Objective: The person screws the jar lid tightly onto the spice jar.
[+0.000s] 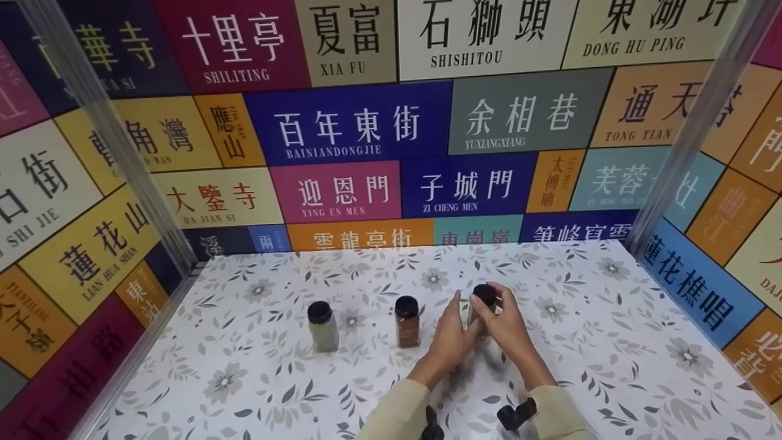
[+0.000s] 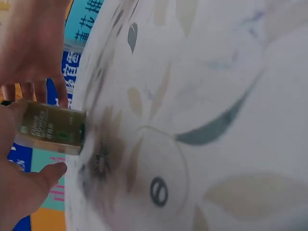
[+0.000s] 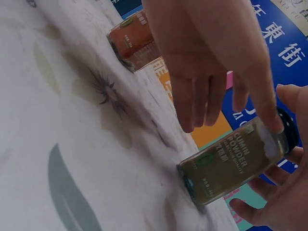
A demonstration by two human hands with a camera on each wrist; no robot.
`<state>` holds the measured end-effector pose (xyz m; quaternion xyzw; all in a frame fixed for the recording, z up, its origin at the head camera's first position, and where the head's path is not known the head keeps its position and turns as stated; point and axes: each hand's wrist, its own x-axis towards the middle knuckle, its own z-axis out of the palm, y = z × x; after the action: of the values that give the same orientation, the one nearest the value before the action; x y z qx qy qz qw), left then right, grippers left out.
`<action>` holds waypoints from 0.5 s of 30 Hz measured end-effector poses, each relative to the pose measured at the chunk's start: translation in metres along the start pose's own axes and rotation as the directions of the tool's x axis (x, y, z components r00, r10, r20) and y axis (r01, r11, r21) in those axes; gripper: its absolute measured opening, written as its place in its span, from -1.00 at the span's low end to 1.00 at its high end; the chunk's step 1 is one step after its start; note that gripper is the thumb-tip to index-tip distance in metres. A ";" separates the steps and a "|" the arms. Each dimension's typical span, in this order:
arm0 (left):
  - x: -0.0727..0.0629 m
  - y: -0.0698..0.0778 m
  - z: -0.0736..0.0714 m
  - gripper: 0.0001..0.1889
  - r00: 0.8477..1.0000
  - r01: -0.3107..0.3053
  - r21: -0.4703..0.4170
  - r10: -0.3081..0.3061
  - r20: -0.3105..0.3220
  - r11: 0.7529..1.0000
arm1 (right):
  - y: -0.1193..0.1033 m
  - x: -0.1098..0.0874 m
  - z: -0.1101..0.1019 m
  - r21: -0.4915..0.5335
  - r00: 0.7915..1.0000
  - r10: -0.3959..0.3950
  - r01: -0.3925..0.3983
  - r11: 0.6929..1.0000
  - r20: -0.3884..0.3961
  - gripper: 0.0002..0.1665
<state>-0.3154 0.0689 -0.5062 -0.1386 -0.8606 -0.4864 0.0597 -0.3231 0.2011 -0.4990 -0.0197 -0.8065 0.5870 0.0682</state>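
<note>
My right hand [image 1: 513,330] grips the upper part of a glass jar of cumin powder [image 3: 224,166] by its black cap [image 1: 484,294]. Long fingers of my left hand [image 1: 451,342] reach out fairly straight on the jar's left side; one fingertip touches the neck in the right wrist view. The jar's base is at the tabletop or barely above it; I cannot tell which. Left of my hands stands a black-capped jar of reddish-brown powder [image 1: 407,324], and farther left a similar jar of pale greenish powder [image 1: 325,333].
A white leaf-and-flower cloth [image 1: 226,385] covers the table. Colourful panels with Chinese place names [image 1: 342,125] enclose the back and sides. Clear corner strips [image 1: 672,146] run up where the panels meet.
</note>
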 end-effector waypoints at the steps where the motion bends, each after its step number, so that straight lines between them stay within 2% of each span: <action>1: -0.002 0.003 -0.003 -0.27 1.000 -0.016 0.007 0.016 0.008 1.000 | -0.001 0.000 -0.001 -0.008 1.000 -0.003 0.003 1.000 0.000 -0.17; 6: -0.006 0.012 -0.022 -0.30 0.996 -0.083 0.034 0.081 0.048 0.996 | -0.007 0.000 -0.003 -0.065 1.000 -0.015 0.014 0.998 -0.019 -0.13; 9: -0.009 0.014 -0.032 -0.30 0.996 -0.079 0.098 0.075 0.039 0.992 | -0.011 -0.002 -0.005 -0.108 0.999 -0.031 0.028 0.994 -0.027 -0.14; 13: -0.010 0.017 -0.046 -0.31 0.995 -0.096 0.181 0.096 0.009 0.979 | -0.017 -0.005 -0.012 -0.165 0.994 -0.101 0.094 0.982 -0.032 -0.21; 15: -0.008 0.018 -0.056 -0.31 0.992 -0.123 0.179 0.125 0.003 0.976 | -0.022 -0.003 -0.017 -0.203 0.988 -0.153 0.144 0.969 -0.031 -0.25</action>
<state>-0.3038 0.0285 -0.4648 -0.1841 -0.8903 -0.4029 0.1056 -0.3165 0.2098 -0.4737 0.0204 -0.8588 0.4955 0.1285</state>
